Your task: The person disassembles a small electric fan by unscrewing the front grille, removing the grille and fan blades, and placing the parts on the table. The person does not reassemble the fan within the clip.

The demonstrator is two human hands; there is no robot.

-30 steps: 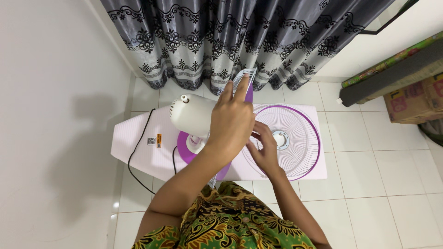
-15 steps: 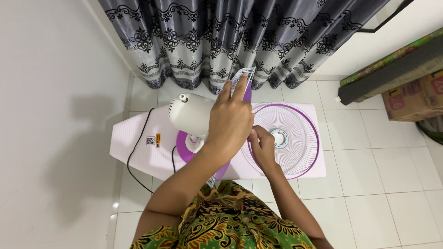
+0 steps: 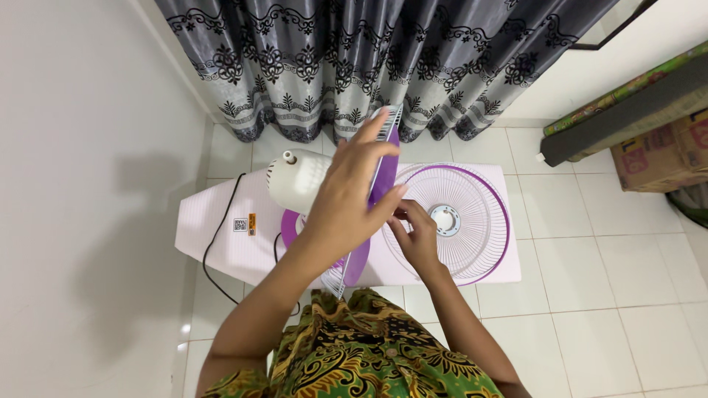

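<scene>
Gripping the upright fan guard (image 3: 383,158), left hand (image 3: 346,203) spread

Bright, even indoor light, soft grey shadow of the person cast on the white wall (image 3: 88,191) at left, faint sheen on the floor tiles (image 3: 590,273), mild wide-angle bending at the frame edges, sharp focus overall, slight blur on the raised left hand (image 3: 346,203)
</scene>
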